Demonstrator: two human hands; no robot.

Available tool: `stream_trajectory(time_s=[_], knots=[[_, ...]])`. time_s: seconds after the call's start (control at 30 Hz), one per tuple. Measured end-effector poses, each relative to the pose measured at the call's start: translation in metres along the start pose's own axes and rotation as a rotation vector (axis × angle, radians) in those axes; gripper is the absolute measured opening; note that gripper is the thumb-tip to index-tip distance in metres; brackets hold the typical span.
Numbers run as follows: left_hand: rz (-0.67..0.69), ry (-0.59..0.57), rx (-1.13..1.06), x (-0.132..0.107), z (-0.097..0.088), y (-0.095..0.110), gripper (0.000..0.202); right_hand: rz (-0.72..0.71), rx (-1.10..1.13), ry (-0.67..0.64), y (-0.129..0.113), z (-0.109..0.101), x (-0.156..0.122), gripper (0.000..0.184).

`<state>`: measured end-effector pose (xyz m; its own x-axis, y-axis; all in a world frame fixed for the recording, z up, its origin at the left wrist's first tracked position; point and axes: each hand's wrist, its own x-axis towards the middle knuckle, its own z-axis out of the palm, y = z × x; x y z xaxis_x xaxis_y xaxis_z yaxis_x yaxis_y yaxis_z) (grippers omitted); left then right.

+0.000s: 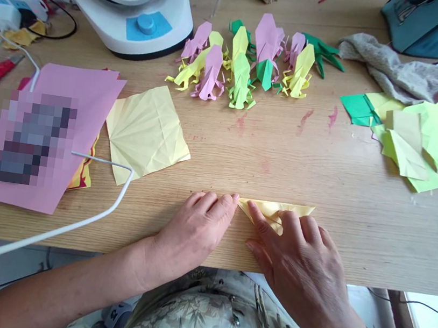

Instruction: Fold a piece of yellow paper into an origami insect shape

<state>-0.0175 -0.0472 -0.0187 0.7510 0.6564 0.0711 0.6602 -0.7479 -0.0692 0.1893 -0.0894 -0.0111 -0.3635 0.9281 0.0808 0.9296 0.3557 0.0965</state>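
Paper, folded narrow, lies near the table's front edge; the left hand, fingers bunched, meets its left end, any pinch hidden, while the right hand presses with spread fingers. Folding appears partial, shaping left: seemingly finished figures stand behind, one creased sheet lying open.

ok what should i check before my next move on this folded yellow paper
1. Right hand on the folded yellow paper: ok.
2. Left hand at its left end: ok.
3. Crease sharp all along: cannot tell, fingers cover part.
4. White cable clear of both hands: ok.
5. Table free of marks: not ok, reddish smears beyond the paper.
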Motion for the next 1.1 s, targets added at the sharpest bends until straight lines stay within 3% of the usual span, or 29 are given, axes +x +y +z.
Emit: stream_trajectory(time_s=[0.17, 0.33, 0.7, 0.93, 1.1], knots=[[-0.062, 0.080, -0.224, -0.005, -0.002, -0.011, 0.044, 0.009, 0.006, -0.007, -0.001, -0.002, 0.002, 0.055], [0.028, 0.127, -0.143, -0.002, -0.004, -0.011, 0.042, 0.009, 0.011, -0.007, -0.001, -0.003, 0.002, 0.054], [0.067, -0.007, 0.099, 0.003, -0.004, -0.003, 0.047, 0.001, 0.040, 0.018, 0.001, -0.002, -0.001, 0.054], [0.065, -0.024, 0.102, 0.003, -0.002, -0.001, 0.046, -0.042, 0.112, 0.162, -0.012, 0.001, -0.012, 0.045], [0.043, -0.016, 0.056, 0.003, 0.002, -0.002, 0.043, -0.060, 0.175, 0.076, -0.029, 0.010, -0.003, 0.048]])
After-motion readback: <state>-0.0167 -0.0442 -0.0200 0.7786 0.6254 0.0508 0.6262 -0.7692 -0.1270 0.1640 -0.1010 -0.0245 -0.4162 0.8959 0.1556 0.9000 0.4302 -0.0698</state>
